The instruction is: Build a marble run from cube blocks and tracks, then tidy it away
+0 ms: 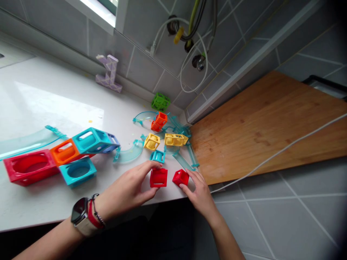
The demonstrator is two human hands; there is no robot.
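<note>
My left hand (132,184) grips a red hollow block (158,178) between thumb and fingers, near the counter's front edge. Just right of it, my right hand (199,187) pinches a smaller-looking red block (180,177), which is tilted. The two red blocks are apart. Right behind the left hand's fingertips sits a teal block (157,156). Beyond it are a yellow block (152,141) and a longer yellow piece (175,139). A curved clear-teal track piece (130,153) lies to the left of these.
An assembled row with a large red block (29,166), an orange block (65,151) and a teal block (90,140) stands at left. Orange (159,121) and green (161,102) blocks lie farther back. A wooden board (265,133) borders the right, crossed by a white cable (271,157).
</note>
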